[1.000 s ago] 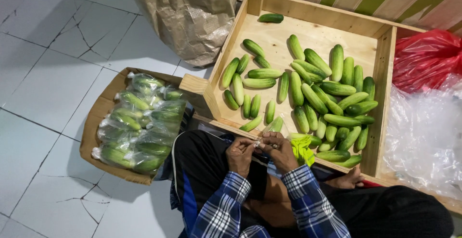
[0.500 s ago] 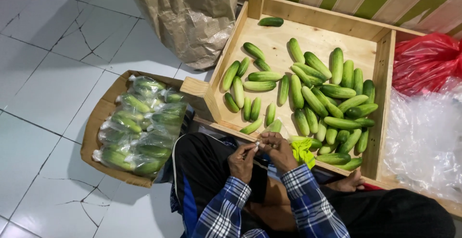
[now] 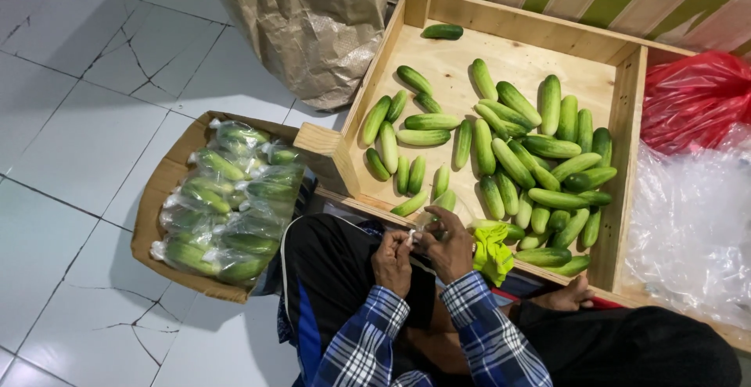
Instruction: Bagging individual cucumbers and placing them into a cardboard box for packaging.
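A single head-worn camera looks steeply down from above the seated person, facing forward over the lap toward the wooden tray (image 3: 407, 58). It sits fairly high over the tray, taking in the white tiled floor (image 3: 70, 144) left of it.

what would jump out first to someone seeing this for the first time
The heap of loose green cucumbers filling the wooden tray at upper right catches the eye first. Next, the cardboard box of bagged cucumbers on the tiled floor at left, and the red plastic bag at far right. At bottom centre, the left hand and right hand meet over something small.
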